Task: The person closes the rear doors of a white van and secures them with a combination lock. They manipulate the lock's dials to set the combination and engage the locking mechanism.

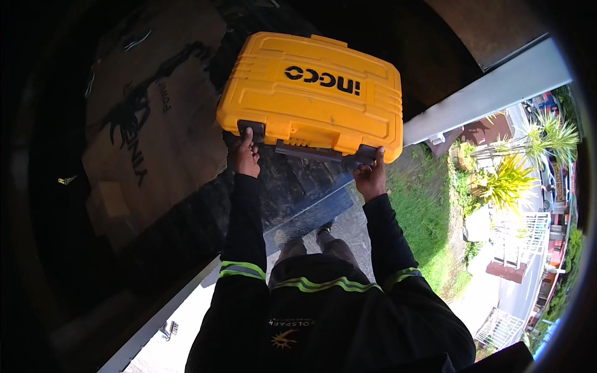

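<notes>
A yellow hard plastic tool case [314,93] lies in front of me with its lid closed and dark lettering on top. Its near edge carries a dark carry handle [308,152] and two dark latches. At the left latch [251,131], my left hand [247,156] has its thumb up against the latch and its fingers curled at the case's edge. My right hand [371,179] holds the near right corner, thumb on the right latch [365,155]. The fingertips under the case are partly hidden.
Flattened brown cardboard [155,124] lies left of the case on a dark ridged surface [273,186]. A pale metal beam [491,93] runs along the right. Beyond it are grass [423,211], yellow-green plants [507,180] and a white gate [522,242].
</notes>
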A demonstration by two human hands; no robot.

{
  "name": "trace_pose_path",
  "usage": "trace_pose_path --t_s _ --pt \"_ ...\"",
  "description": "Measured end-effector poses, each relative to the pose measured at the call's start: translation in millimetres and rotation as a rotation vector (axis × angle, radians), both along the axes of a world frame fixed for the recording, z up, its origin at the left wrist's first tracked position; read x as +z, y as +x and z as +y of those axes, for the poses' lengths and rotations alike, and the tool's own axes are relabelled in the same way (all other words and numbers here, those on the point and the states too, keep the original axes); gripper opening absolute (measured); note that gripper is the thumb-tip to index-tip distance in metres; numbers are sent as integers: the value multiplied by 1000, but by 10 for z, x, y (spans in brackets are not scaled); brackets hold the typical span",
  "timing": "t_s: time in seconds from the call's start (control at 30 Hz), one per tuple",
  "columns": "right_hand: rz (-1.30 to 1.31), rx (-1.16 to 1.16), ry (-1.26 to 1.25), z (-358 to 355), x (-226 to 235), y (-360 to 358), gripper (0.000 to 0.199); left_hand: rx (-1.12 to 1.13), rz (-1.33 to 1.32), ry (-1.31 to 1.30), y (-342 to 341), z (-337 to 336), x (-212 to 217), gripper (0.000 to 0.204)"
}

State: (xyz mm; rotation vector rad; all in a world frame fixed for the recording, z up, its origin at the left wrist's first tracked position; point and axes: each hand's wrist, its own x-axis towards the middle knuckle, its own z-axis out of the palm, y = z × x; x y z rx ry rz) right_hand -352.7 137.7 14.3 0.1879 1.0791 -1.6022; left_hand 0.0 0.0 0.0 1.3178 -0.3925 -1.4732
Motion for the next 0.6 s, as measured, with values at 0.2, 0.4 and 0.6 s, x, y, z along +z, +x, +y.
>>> trace_pose_path --t_s 0.2,0.4,0.6 --pt "-17 86 154 -19 446 -22 61 -43 -2 56 -82 -49 424 53" --pt "73 109 210 -137 548 95 47 19 -10 47 -259 -148 630 43" --pt "45 160 163 191 166 91 28 -3 74 122 -49 104 184 22"
